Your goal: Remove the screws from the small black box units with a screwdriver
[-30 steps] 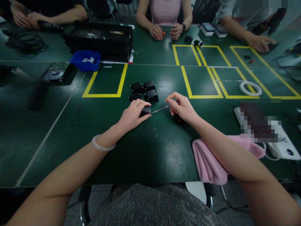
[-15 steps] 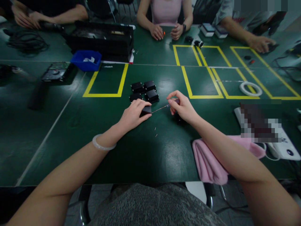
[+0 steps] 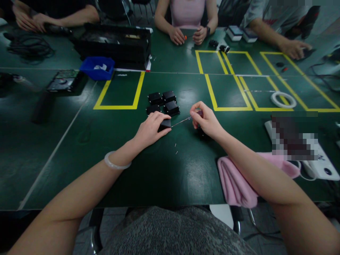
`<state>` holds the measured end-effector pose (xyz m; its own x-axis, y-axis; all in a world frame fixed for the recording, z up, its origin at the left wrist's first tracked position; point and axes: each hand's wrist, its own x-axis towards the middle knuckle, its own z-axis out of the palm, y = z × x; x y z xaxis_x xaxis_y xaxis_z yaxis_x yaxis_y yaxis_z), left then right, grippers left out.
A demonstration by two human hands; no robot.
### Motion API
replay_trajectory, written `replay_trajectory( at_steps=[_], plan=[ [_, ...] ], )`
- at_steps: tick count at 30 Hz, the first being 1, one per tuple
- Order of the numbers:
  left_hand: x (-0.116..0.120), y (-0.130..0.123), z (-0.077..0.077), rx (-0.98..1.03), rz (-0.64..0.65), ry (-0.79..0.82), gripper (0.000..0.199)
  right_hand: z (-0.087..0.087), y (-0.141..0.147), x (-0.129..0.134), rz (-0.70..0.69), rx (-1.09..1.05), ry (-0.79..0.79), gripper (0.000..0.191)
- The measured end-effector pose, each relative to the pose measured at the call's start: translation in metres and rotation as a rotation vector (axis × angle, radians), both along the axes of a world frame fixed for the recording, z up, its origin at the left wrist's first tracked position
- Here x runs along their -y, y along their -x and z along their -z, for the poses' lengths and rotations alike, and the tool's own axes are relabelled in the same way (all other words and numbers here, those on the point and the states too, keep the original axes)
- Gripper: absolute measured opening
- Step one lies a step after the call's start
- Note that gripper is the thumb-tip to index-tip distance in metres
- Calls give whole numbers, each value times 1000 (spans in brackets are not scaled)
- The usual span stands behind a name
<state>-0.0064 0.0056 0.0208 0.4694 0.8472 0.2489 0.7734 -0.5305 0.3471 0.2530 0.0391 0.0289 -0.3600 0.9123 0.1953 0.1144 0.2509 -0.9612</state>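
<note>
My left hand [image 3: 152,128] is closed around a small black box [image 3: 165,124] on the green table, thumb at its near side and fingers over the far side. In my right hand [image 3: 204,118] is a screwdriver [image 3: 183,122], its handle pinched between the fingers. The thin shaft points left, and its tip meets the box's right end. Several similar black boxes [image 3: 171,107] with screws at their corners sit just beyond my left hand. Two small screws [image 3: 176,149] lie on the table nearer to me. Something dark [image 3: 202,133] lies partly hidden under my right hand.
A pink folded cloth [image 3: 236,182] lies under my right forearm, beside a white device [image 3: 324,166]. Further off are a white tape roll [image 3: 283,100], a blue bin [image 3: 97,68], a hard drive [image 3: 65,81] and a long black case [image 3: 114,46]. People sit across the table.
My right hand and the screwdriver handle have shifted very slightly. The left hand and the box stay where they were.
</note>
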Motion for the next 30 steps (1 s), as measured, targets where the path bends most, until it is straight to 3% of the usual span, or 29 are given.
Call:
replay_trajectory(
  at_steps=[7,15,30],
  plan=[
    [0,0,0,-2,-4,3,38,0,0,0,11,31,-9,28],
    [1,-1,-1,2,-7,12,38,-2,0,1,-9,10,6,20],
    [0,-1,-2,-10,-8,21,38,-1,0,1,20,36,2,20]
  ],
)
